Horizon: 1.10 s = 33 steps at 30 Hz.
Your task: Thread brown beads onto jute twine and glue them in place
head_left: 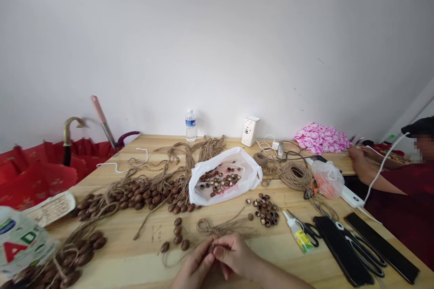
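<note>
My left hand (pixel 196 265) and my right hand (pixel 233 253) meet at the table's front edge, fingers pinched together. Thin twine runs out from between them; whatever else they hold is too small to make out. Just beyond lies a looped, knotted twine piece (pixel 204 226) with loose strands fanning right. Several brown nuts (pixel 177 230) sit to the left of it. A pile of opened shells (pixel 266 211) lies to the right. Behind is a white plastic bag (pixel 203 195) holding more shells.
Strung nuts (pixel 137 195) spread across the left, near a white jug (pixel 23 244) and a tray (pixel 69 202). At right are a glue bottle (pixel 300 235), scissors (pixel 364 248), a black phone (pixel 339 248) and twine coils (pixel 295 175). A person (pixel 407 185) sits at far right.
</note>
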### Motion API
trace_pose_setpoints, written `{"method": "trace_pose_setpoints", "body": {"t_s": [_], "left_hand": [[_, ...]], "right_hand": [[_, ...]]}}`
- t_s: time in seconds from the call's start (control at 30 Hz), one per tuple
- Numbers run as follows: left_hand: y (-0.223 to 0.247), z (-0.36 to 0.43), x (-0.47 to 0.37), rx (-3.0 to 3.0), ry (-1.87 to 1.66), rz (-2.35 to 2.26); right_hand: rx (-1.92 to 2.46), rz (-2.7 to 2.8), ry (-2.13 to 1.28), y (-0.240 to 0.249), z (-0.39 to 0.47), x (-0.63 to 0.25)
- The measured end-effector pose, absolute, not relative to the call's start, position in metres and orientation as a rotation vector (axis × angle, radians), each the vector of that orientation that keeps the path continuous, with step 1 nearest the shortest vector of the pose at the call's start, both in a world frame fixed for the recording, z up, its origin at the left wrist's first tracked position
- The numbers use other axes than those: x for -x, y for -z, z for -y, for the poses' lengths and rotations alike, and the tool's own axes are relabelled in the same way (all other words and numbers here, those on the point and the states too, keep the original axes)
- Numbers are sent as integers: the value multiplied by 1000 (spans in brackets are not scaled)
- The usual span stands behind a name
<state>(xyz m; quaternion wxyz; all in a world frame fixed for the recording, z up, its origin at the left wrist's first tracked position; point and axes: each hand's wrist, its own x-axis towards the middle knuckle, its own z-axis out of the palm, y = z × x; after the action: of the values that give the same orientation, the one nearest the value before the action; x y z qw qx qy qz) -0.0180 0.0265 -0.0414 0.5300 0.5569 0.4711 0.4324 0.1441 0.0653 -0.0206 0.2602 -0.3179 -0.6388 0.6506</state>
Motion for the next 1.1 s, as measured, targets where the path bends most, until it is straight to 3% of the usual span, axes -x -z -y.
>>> {"method": "trace_pose_setpoints", "body": {"t_s": [1.1], "left_hand": [[21, -26, 16, -1324, -991, -1124]], "right_hand": [[1057, 1694, -1751, 20, -65, -134]]}}
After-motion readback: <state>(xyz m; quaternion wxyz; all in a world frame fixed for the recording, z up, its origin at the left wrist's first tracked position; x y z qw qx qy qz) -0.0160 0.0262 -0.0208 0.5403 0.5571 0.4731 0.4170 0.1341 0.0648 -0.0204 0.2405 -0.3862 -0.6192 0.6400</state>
